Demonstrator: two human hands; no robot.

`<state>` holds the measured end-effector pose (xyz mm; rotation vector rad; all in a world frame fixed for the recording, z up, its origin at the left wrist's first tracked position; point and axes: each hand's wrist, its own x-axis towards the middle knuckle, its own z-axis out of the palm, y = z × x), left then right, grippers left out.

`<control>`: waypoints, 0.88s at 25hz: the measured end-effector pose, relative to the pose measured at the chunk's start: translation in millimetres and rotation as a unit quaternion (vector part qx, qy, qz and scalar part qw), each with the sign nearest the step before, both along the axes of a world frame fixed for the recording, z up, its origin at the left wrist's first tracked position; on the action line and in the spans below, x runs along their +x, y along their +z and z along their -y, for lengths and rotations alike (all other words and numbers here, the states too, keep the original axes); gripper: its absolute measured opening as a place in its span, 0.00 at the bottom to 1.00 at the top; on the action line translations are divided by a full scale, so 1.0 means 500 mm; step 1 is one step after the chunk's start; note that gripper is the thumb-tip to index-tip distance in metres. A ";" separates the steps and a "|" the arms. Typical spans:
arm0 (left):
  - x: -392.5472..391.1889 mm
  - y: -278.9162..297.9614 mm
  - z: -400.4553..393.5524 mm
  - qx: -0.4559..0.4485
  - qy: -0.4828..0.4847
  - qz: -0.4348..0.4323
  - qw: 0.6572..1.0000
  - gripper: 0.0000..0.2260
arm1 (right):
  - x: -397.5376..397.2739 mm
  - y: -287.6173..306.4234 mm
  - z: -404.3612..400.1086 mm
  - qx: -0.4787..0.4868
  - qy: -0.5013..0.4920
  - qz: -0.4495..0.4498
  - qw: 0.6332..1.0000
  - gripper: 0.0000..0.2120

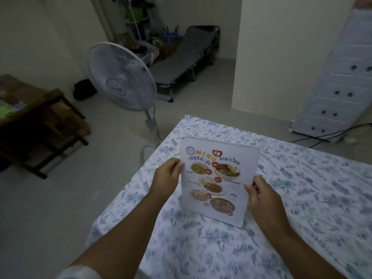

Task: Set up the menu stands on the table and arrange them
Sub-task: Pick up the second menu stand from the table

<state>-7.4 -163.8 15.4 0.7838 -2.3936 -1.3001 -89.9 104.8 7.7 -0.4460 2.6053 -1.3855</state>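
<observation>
So at this point I had one menu stand [218,179] standing upright on the table [302,198], near the far left corner of it, printed side facing me. It was a clear acrylic holder with a menu sheet inside: "MENU" in orange letters up top, some Thai text under that, and a handful of food photos running down the page. Its bottom edge looked like it was sitting on the floral tablecloth [191,248], though I honestly couldn't tell if it was fully resting or lifted a hair.

My left hand [166,176] was closed on the stand's left edge, roughly at mid height, thumb on the front face and fingers wrapped behind. My right hand [261,198] was gripping the right edge a bit lower down, same deal, thumb in front. So both hands were pinching the same stand from opposite sides.

The cloth was white with blue-grey leaf prints and covered the whole table top. Off the table, a white pedestal fan [120,77] stood on the floor just past the left corner, a grey folding cot [181,59] was further back by the wall, and a white plastic drawer unit [342,77] stood on the right.
</observation>
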 end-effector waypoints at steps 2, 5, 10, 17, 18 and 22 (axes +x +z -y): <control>-0.071 -0.010 0.075 0.083 -0.017 -0.031 0.996 0.09 | -0.062 0.004 0.061 -0.021 -0.018 -0.004 1.000 0.09; -0.213 0.002 0.205 0.133 -0.043 -0.059 0.988 0.10 | -0.188 0.013 0.191 -0.029 -0.040 -0.013 0.999 0.08; -0.448 0.007 0.381 0.131 -0.057 -0.061 0.988 0.11 | -0.390 0.003 0.381 -0.020 -0.069 -0.024 0.997 0.08; -0.575 -0.048 0.479 0.096 -0.060 -0.069 0.991 0.10 | -0.502 -0.049 0.468 -0.026 -0.096 -0.047 0.994 0.09; -0.579 -0.060 0.484 0.094 -0.060 -0.074 0.991 0.10 | -0.502 -0.058 0.468 -0.027 -0.100 -0.060 0.993 0.09; -0.579 -0.052 0.470 0.055 -0.040 -0.075 0.995 0.11 | -0.501 -0.048 0.465 -0.026 -0.104 -0.066 0.992 0.09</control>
